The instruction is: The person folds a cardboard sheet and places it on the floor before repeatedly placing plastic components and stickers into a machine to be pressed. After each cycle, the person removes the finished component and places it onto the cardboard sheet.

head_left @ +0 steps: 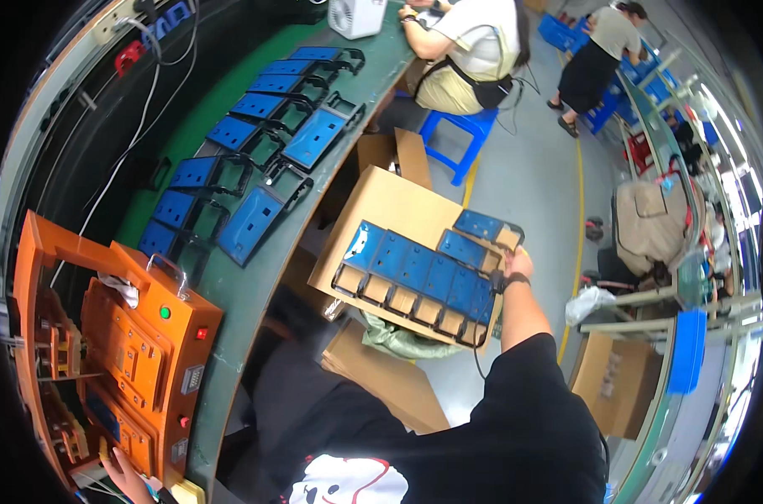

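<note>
At the right end of a cardboard box, my right hand (517, 263) is closed on the edge of a blue panel with a black loop frame (480, 225). Beneath and beside it, several more such panels (413, 265) lie in a row on the box top, with another single panel (463, 248) over the row. At the lower left, my left hand (128, 479) rests beside the lower bed of an orange press-like machine (125, 353). Its fingers look stretched out, partly cut off by the picture's rim. A dark blue piece (102, 412) sits in that bed.
Several blue framed panels (255, 223) stand in rows on the green workbench (230, 336). A white fan-like unit (356, 18) is at its far end. A person on a blue stool (459, 134) sits ahead; another person (604, 59) stands farther right. An open carton (621, 382) stands right.
</note>
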